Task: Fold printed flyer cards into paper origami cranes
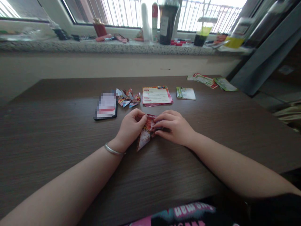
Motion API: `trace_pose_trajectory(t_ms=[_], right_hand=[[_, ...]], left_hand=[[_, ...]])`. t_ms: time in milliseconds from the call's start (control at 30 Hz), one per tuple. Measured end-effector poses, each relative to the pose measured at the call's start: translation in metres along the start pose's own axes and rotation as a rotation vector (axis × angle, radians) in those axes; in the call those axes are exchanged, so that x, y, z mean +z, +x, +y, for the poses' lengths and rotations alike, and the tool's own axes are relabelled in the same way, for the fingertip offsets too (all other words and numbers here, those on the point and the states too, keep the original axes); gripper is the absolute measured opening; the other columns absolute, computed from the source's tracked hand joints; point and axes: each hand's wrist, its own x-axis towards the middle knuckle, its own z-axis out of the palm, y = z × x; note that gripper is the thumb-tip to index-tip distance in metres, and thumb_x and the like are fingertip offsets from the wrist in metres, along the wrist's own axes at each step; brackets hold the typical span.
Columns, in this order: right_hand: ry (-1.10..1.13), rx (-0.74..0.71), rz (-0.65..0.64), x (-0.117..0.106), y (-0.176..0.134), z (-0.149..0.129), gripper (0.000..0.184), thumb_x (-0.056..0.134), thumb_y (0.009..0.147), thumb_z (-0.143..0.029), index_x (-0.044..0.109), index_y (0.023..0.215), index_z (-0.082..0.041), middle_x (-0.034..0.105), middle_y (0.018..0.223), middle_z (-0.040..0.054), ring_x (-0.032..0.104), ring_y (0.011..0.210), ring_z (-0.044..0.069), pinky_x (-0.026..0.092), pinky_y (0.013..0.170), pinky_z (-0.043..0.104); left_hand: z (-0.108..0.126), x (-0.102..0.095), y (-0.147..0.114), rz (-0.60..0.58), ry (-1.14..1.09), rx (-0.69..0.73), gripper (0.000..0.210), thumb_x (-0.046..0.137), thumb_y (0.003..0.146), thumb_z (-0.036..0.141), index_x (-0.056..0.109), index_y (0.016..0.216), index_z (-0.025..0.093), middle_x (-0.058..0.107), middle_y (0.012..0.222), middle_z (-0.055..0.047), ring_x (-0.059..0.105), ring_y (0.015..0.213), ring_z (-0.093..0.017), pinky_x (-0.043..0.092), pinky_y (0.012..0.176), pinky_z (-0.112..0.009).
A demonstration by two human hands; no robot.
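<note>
The left hand (132, 126) pinches the paper (148, 128) at its upper left edge; the right hand (176, 127) touches its right side, its grip too hidden to tell; the paper sits between both, pointed end jutting out below

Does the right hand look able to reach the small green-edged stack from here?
Probably yes: nothing visible stands between the right hand and the green-edged stack, though that hand's fingers touch the folded paper.
</note>
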Motion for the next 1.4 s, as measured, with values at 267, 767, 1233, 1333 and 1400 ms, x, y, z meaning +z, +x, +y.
trace_pose_trajectory(t_ms=[267, 767, 1233, 1333, 1400], right_hand=[[-0.047, -0.041, -0.157, 0.006, 0.001, -0.001, 0.028, 0.056, 0.092, -0.035, 0.069, 0.112, -0.02, 0.071, 0.114, 0.0081, 0.06, 0.106, 0.023, 0.048, 0.093, 0.041], [-0.059, -0.037, -0.271, 0.01, -0.001, 0.0, 0.036, 0.056, 0.09, -0.029, 0.064, 0.124, -0.021, 0.062, 0.133, 0.0079, 0.055, 0.121, 0.025, 0.041, 0.104, 0.044], [0.086, 0.482, -0.018, 0.015, 0.005, 0.025, 0.016, 0.063, 0.085, -0.031, 0.073, 0.093, -0.022, 0.075, 0.09, 0.0038, 0.065, 0.088, 0.019, 0.048, 0.082, 0.035], [0.235, 0.591, 0.033, 0.017, 0.007, 0.026, 0.018, 0.067, 0.081, -0.029, 0.073, 0.095, -0.021, 0.074, 0.086, 0.003, 0.066, 0.078, 0.016, 0.049, 0.074, 0.03], [0.296, 0.627, 0.009, 0.017, 0.008, 0.027, 0.016, 0.067, 0.08, -0.03, 0.074, 0.091, -0.021, 0.074, 0.081, 0.0023, 0.064, 0.072, 0.014, 0.049, 0.068, 0.028]], left_hand=[[-0.013, -0.005, 0.008, -0.055, 0.239, 0.028, 0.018, 0.058, 0.081, 0.033, 0.064, 0.073, 0.018, 0.068, 0.074, -0.001, 0.059, 0.068, -0.015, 0.044, 0.066, -0.026], [-0.03, -0.014, 0.021, -0.144, 0.659, 0.252, 0.024, 0.051, 0.084, 0.032, 0.067, 0.071, 0.019, 0.069, 0.076, -0.006, 0.058, 0.075, -0.022, 0.04, 0.076, -0.036], [-0.013, -0.009, 0.005, -0.125, 0.262, 0.145, 0.018, 0.053, 0.084, 0.032, 0.062, 0.077, 0.018, 0.065, 0.075, -0.001, 0.056, 0.069, -0.016, 0.043, 0.064, -0.027], [-0.007, -0.007, 0.001, -0.132, 0.224, 0.141, 0.016, 0.054, 0.084, 0.03, 0.061, 0.075, 0.019, 0.065, 0.073, 0.0, 0.056, 0.068, -0.015, 0.044, 0.066, -0.026], [-0.006, -0.006, 0.0, -0.133, 0.202, 0.13, 0.016, 0.054, 0.084, 0.03, 0.06, 0.074, 0.019, 0.064, 0.072, 0.0, 0.055, 0.067, -0.015, 0.044, 0.065, -0.026]])
